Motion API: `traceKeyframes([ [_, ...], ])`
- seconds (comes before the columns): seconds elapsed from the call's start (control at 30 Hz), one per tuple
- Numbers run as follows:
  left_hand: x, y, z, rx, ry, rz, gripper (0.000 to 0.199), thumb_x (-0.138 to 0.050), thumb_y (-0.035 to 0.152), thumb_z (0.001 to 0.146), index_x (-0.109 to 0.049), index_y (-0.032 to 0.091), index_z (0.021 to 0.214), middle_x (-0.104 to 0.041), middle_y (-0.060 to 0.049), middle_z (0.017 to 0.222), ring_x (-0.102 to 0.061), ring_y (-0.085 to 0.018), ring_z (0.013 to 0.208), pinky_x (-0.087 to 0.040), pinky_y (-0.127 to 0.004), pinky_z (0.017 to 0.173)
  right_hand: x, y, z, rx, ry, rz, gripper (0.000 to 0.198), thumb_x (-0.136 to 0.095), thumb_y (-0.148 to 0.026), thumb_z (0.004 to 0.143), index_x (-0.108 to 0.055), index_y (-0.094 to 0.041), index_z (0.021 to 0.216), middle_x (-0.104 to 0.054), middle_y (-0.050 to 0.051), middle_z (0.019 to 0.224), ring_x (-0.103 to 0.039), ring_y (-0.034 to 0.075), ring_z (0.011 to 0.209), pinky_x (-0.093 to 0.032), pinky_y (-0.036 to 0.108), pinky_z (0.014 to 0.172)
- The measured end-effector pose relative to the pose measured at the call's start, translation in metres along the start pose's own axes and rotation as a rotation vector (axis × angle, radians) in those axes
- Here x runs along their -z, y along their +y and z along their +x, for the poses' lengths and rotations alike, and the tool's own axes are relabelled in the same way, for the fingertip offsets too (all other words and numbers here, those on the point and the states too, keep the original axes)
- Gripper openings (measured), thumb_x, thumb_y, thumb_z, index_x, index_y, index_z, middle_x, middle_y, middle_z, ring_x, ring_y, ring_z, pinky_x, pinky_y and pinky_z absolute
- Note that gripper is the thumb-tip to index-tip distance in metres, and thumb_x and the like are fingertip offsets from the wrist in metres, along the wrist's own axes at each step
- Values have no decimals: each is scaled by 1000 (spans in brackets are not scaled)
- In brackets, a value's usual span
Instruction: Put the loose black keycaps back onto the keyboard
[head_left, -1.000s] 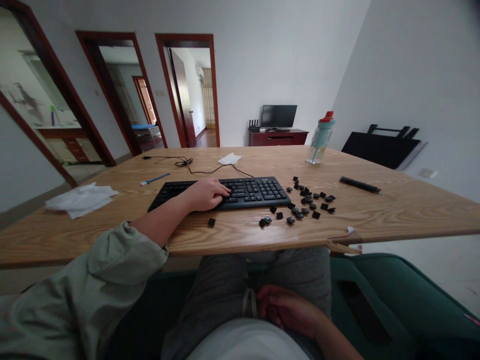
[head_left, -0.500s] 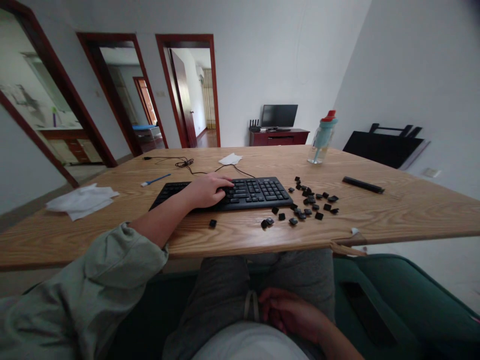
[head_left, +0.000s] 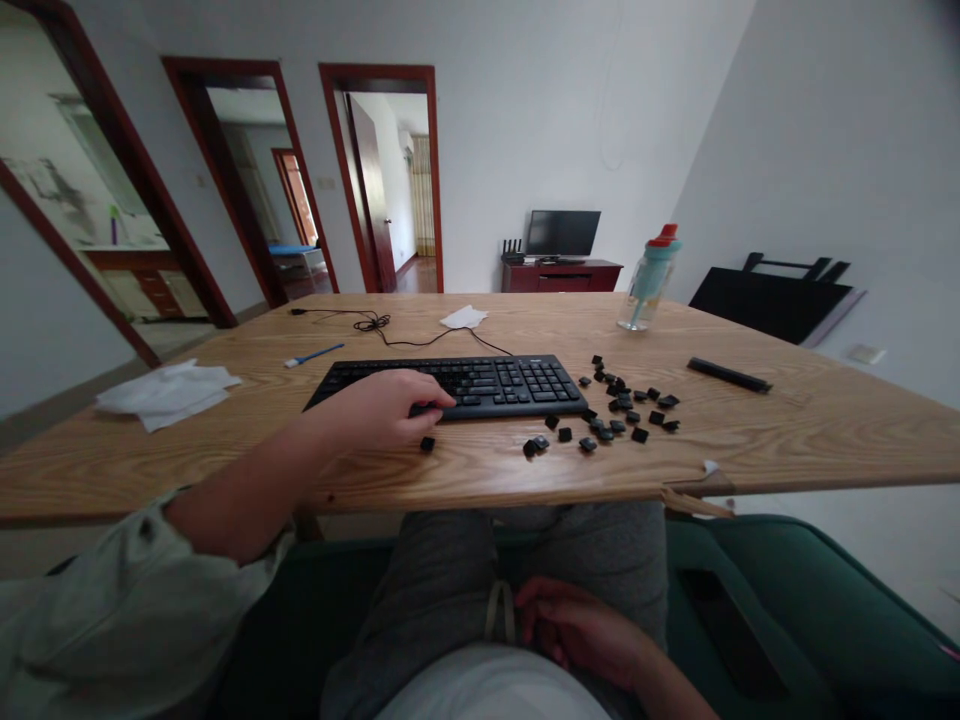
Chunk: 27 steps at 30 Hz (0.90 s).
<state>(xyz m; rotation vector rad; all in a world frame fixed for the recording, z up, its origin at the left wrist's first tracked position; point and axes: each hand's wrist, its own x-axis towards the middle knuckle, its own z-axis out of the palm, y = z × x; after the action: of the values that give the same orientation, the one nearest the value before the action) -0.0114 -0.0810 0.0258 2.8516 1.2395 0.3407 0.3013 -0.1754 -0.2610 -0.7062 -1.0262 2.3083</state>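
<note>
My left hand (head_left: pixel 386 408) is over the front edge of the black keyboard (head_left: pixel 517 408), left of its middle. Its thumb and forefinger tips come close together in a pinch at the front row of keys; anything between them is too small to make out. Just below the fingers, one loose black keycap (head_left: pixel 427 444) lies on the wood. Down in my lap rests my right hand (head_left: pixel 577 625), its fingers loosely curled and apart, with no object visible in it. Several loose keycaps (head_left: pixel 617 426) are scattered right of the keyboard.
On the wooden table (head_left: pixel 465 480) are a blue brush (head_left: pixel 319 354), white tissues (head_left: pixel 169 392), another tissue (head_left: pixel 465 317), a coiled cable (head_left: pixel 371 322), a water bottle (head_left: pixel 649 280) and a long black bar (head_left: pixel 729 375). A dark phone-like slab (head_left: pixel 731 630) lies on the green seat.
My left hand has drawn back toward me and left, from the keyboard's middle rows to its front edge. My right hand stays in my lap. The view has shifted slightly.
</note>
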Motion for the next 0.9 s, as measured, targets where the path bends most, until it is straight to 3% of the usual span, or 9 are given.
traceKeyframes([
  [0.1,1,12,-36,38,-50,-29,34,-49,33,97,-72,22,119,-69,-6,118,-63,-19,108,-48,-30,98,-2,1,-1,5,6,-18,34,-71,-40,82,-68,-15,106,-70,5,86,-54,7,57,-34,17,50],
  [0.2,3,3,-70,135,-46,-24,39,-46,40,97,-68,27,127,-64,-5,131,-60,-21,116,-47,-33,105,-4,1,0,1,14,-47,37,-72,-42,81,-68,-15,106,-69,5,86,-52,7,57,-33,18,50],
  [0.33,17,-57,-113,452,77,42,47,-49,54,91,-71,25,120,-67,-5,127,-59,-30,119,-45,-43,110,-5,2,1,-9,28,-73,37,-73,-41,80,-69,-16,106,-69,5,86,-52,7,57,-33,18,50],
  [0.43,29,-107,-134,724,170,87,51,-43,54,94,-68,19,120,-71,-3,115,-64,-31,106,-49,-46,101,-6,2,3,-17,28,-68,36,-72,-41,81,-69,-16,106,-69,5,86,-51,7,57,-32,18,50],
  [0.53,31,-128,-134,804,182,55,56,-42,56,93,-65,15,124,-73,-4,105,-66,-29,96,-53,-43,93,-7,2,4,-13,16,-68,37,-72,-42,81,-69,-16,106,-69,5,87,-50,6,58,-32,18,50],
  [0.73,8,-113,-96,720,96,-60,70,-38,58,90,-49,14,144,-71,-13,111,-66,-29,101,-51,-45,96,-8,2,3,-15,18,-86,39,-72,-44,81,-68,-16,107,-69,5,87,-51,7,58,-32,18,51],
  [0.9,-2,-108,-91,738,134,-18,66,-30,50,93,-46,14,146,-63,-14,132,-61,-29,118,-44,-44,107,-4,2,1,-22,19,-78,40,-73,-45,79,-68,-16,106,-68,4,86,-51,7,58,-31,18,51],
])
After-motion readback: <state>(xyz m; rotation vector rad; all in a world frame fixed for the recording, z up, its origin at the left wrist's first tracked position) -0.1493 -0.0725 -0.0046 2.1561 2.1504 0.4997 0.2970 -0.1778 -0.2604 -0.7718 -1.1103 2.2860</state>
